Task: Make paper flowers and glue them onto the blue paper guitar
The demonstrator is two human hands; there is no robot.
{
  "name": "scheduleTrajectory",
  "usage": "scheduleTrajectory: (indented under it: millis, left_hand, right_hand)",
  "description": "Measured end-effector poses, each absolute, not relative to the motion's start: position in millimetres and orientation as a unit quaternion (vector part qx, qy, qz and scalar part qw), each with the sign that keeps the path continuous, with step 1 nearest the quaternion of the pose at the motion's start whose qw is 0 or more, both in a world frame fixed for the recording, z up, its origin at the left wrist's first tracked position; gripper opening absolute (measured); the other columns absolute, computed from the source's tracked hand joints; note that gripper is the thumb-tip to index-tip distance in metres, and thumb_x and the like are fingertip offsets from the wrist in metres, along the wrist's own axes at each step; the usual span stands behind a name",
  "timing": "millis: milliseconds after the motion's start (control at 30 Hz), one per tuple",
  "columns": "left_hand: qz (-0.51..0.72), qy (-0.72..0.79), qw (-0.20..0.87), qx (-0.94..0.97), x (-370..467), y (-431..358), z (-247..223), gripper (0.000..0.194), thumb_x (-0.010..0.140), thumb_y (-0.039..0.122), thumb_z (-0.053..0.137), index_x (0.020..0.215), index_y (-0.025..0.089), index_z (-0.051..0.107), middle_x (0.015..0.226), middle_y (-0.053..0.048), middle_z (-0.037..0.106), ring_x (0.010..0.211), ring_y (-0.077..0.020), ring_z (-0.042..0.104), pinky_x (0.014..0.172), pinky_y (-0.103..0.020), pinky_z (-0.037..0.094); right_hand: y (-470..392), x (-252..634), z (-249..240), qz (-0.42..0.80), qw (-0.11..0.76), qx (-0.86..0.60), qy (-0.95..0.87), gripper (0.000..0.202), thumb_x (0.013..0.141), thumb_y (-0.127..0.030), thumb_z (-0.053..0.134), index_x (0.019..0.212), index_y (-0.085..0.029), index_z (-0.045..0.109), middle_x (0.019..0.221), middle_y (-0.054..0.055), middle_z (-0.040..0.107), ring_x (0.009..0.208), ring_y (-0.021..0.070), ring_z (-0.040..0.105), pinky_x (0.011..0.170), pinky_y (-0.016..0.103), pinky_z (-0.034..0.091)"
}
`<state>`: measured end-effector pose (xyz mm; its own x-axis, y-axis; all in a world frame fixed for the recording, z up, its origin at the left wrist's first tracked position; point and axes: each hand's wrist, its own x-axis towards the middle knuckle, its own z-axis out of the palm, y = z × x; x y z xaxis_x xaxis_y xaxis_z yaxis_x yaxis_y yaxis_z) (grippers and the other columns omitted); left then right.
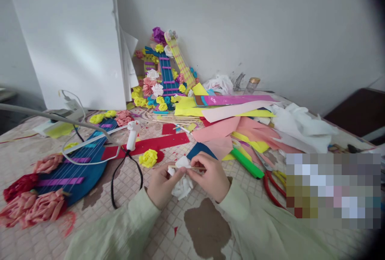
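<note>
Near the table's front, my left hand (161, 184) pinches a piece of white crepe paper (182, 188), its ruffled folds hanging below the fingers. My right hand (211, 175) is closed on a thin wooden stick (197, 168), which runs sideways across the top of the white paper. Both hands nearly meet there, thumbs toward each other, and the fingertips partly hide the paper and the stick. A yellow paper flower (148, 158) lies just left of my left hand. Behind my right hand is a dark blue paper piece (202, 150).
A blue paper guitar (87, 172) with paper flowers lies at left, near a white glue gun (131, 136) and its black cord. Decorated guitars (168, 71) lean on the wall. Coloured paper strips (222, 132), a green-wrapped roll (247, 163) and red-handled scissors (269, 184) lie rightward.
</note>
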<state>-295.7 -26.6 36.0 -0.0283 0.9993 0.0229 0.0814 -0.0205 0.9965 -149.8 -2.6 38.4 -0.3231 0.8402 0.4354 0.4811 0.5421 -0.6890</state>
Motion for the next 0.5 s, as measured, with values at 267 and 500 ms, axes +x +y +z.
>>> scheduleTrajectory:
  millis: [267,500]
  left_hand:
    - [0.489,0.547,0.461,0.499,-300.4,-28.3,36.3,0.021,0.063,0.032,0.06,0.063,0.012,0.058,0.053,0.002,0.052,0.047,-0.008,0.044,0.045,-0.018,0.034]
    - [0.499,0.524,0.515,0.46,-300.5,-26.9,33.6,0.021,0.063,0.031,0.061,0.07,0.011,0.059,0.053,0.003,0.053,0.047,-0.0076,0.043,0.046,-0.018,0.034]
  right_hand:
    - [1.9,-144.6,39.7,0.245,0.401,-0.368,-0.802,0.016,0.076,-0.025,0.048,0.083,-0.017,0.06,0.072,0.004,0.058,0.057,0.0102,0.051,0.052,0.021,0.041]
    - [-2.0,-148.5,40.8,0.226,0.432,-0.402,-0.775,0.009,0.072,-0.022,0.054,0.075,-0.018,0.062,0.071,0.004,0.059,0.065,0.0128,0.054,0.057,0.023,0.044]
